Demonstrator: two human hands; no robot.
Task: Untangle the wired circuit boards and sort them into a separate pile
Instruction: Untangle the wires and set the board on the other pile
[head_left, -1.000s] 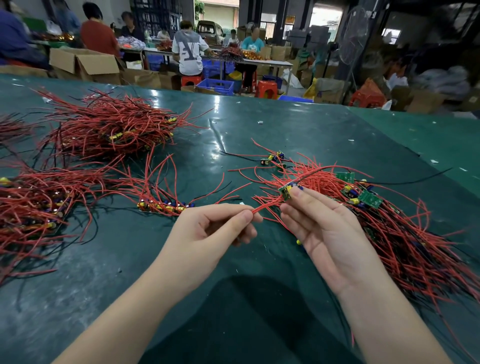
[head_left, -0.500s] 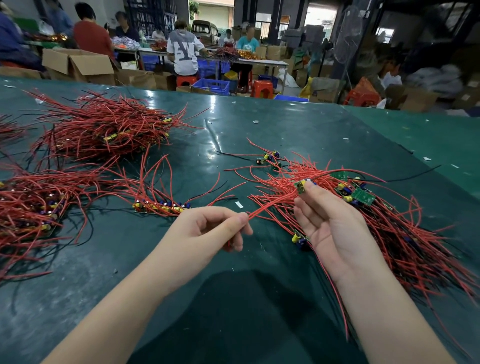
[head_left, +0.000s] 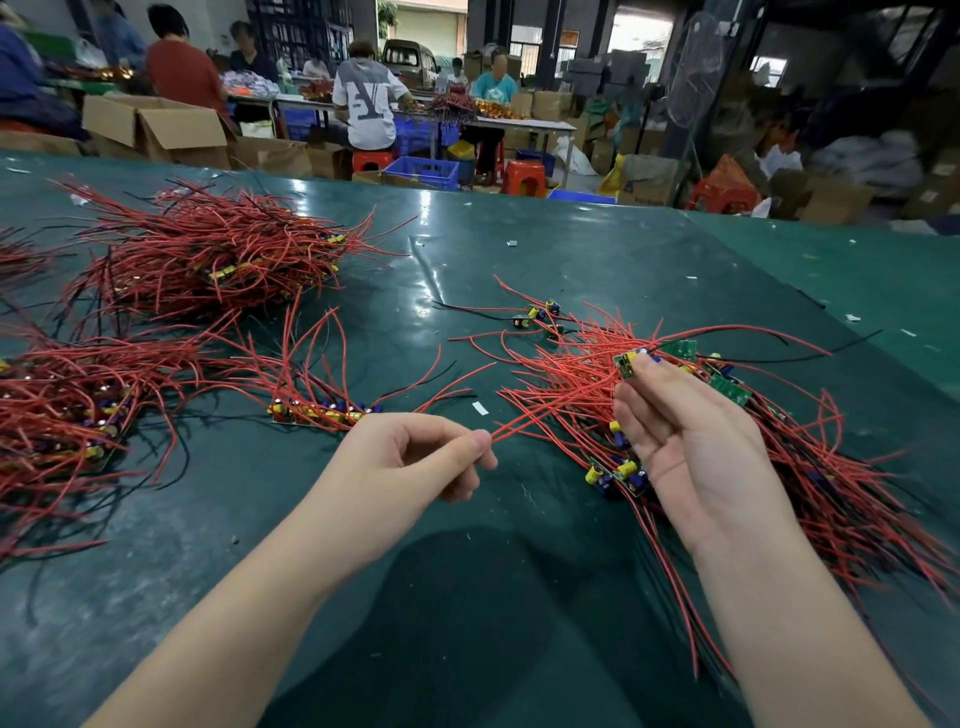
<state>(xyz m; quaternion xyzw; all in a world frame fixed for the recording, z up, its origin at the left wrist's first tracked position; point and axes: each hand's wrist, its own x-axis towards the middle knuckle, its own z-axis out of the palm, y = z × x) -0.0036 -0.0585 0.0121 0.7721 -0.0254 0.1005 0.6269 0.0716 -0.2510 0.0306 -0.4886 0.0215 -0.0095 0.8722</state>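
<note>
On the far left of the dark green table we see two heaped piles of red-wired boards, and just right of them a short neat row of sorted boards with yellow and blue capacitors. Next comes the left hand, thumb and forefinger pinching the end of a thin red wire. That wire runs up and right to a small green circuit board, pinched at the fingertips of the raised right hand. Beneath and right of it sprawls the tangled pile of red wires and green boards.
</note>
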